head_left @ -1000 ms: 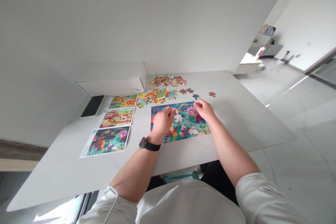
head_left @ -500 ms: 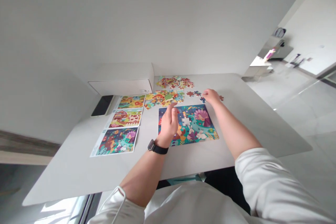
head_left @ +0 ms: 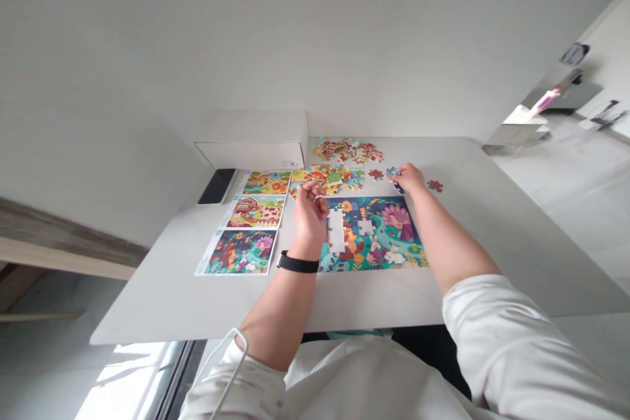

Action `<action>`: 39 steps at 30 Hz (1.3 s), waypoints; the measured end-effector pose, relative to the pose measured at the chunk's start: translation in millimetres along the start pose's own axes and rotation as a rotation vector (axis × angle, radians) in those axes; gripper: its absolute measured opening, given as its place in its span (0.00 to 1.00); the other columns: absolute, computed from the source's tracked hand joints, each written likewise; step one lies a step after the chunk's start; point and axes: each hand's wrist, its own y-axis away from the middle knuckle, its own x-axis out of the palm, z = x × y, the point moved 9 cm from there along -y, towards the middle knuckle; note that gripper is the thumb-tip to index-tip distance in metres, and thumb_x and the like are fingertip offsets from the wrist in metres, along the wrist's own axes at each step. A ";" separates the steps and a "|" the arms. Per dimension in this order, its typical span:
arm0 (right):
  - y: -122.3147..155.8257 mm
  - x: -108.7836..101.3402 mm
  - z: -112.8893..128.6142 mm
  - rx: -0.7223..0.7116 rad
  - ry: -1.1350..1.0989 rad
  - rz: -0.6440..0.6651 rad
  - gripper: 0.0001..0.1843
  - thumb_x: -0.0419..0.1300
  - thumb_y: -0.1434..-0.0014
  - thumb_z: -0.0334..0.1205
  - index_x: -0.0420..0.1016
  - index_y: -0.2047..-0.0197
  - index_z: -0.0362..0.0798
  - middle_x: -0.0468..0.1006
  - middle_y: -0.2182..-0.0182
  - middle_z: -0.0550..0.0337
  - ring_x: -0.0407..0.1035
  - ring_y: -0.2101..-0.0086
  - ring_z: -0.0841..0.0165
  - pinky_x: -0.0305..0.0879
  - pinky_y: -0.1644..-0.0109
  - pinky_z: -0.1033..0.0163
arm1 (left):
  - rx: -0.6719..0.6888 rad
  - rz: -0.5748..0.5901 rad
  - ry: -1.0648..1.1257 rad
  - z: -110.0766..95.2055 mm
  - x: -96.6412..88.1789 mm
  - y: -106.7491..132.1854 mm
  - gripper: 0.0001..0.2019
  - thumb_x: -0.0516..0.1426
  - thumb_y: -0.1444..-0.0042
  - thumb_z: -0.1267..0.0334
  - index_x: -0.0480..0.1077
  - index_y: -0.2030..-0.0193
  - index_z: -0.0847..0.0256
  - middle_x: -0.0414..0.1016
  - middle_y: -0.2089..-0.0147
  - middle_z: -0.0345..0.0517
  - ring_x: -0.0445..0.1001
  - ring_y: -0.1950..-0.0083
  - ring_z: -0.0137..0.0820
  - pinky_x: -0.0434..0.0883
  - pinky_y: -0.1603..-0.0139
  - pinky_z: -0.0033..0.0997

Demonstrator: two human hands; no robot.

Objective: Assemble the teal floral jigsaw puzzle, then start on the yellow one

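Note:
A partly built colourful jigsaw puzzle (head_left: 378,236) lies on the white table (head_left: 492,223) in front of me, with white gaps near its left side. My left hand (head_left: 310,210), with a black watch on the wrist, hovers over the puzzle's left edge with its fingers curled; I cannot see whether anything is in them. My right hand (head_left: 409,178) reaches past the puzzle's far edge, its fingers pinched on a small blue loose puzzle piece (head_left: 394,174).
Two heaps of loose pieces (head_left: 327,178) (head_left: 349,149) lie beyond the puzzle, with single pieces (head_left: 375,174) (head_left: 434,186) beside my right hand. A sheet of three reference pictures (head_left: 251,220) lies to the left. Behind it stand a white box (head_left: 256,138) and a dark phone (head_left: 216,186).
My right hand left the puzzle and reached to the loose pieces beyond it, closing on one. My left hand lifted off the puzzle and curled its fingers. The camera swung left.

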 end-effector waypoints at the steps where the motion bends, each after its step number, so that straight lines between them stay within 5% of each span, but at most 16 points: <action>1: 1.8 -2.5 -1.5 -0.011 -0.085 -0.001 0.14 0.74 0.47 0.40 0.78 0.58 0.50 0.85 0.57 0.52 0.80 0.55 0.57 0.75 0.46 0.54 | -0.041 -0.010 0.034 -0.1 -2.4 -3.2 0.20 0.62 0.32 0.41 0.73 0.56 0.57 0.71 0.69 0.37 0.60 0.78 0.22 0.53 0.80 0.25; 5: 26.7 -12.3 8.4 -0.082 -0.506 0.004 0.12 0.70 0.45 0.40 0.74 0.59 0.50 0.83 0.63 0.59 0.78 0.64 0.64 0.75 0.56 0.60 | -0.178 -0.043 0.137 -1.0 -10.6 -12.1 0.13 0.63 0.33 0.50 0.72 0.58 0.57 0.69 0.71 0.35 0.61 0.78 0.22 0.54 0.80 0.24; 10: 99.9 -8.4 63.8 -0.286 -0.832 0.103 0.19 0.72 0.45 0.51 0.78 0.54 0.52 0.82 0.63 0.60 0.76 0.67 0.65 0.72 0.65 0.62 | -0.328 0.084 0.087 10.6 0.8 -10.9 0.13 0.69 0.40 0.53 0.74 0.59 0.58 0.71 0.71 0.36 0.64 0.76 0.22 0.56 0.78 0.23; 16: 167.0 22.3 101.9 -0.385 -0.911 0.214 0.21 0.72 0.43 0.58 0.82 0.54 0.53 0.81 0.64 0.61 0.74 0.65 0.64 0.74 0.58 0.58 | -0.205 0.183 -0.291 18.0 4.1 -9.5 0.21 0.76 0.51 0.52 0.75 0.58 0.57 0.76 0.62 0.38 0.73 0.69 0.22 0.64 0.72 0.22; 27: 172.4 33.7 88.7 -0.345 -0.892 0.266 0.23 0.71 0.44 0.61 0.82 0.55 0.53 0.82 0.64 0.60 0.74 0.63 0.62 0.73 0.53 0.56 | -0.297 0.327 -0.463 49.2 6.1 -1.2 0.26 0.78 0.56 0.54 0.75 0.54 0.56 0.78 0.61 0.39 0.79 0.61 0.27 0.70 0.64 0.23; 39: 178.8 26.8 98.3 -0.383 -0.862 0.302 0.25 0.68 0.41 0.65 0.82 0.51 0.55 0.81 0.63 0.60 0.76 0.64 0.62 0.74 0.56 0.56 | -0.217 0.244 -0.424 36.3 1.5 -10.1 0.23 0.77 0.57 0.61 0.73 0.57 0.58 0.75 0.68 0.35 0.76 0.68 0.25 0.69 0.68 0.23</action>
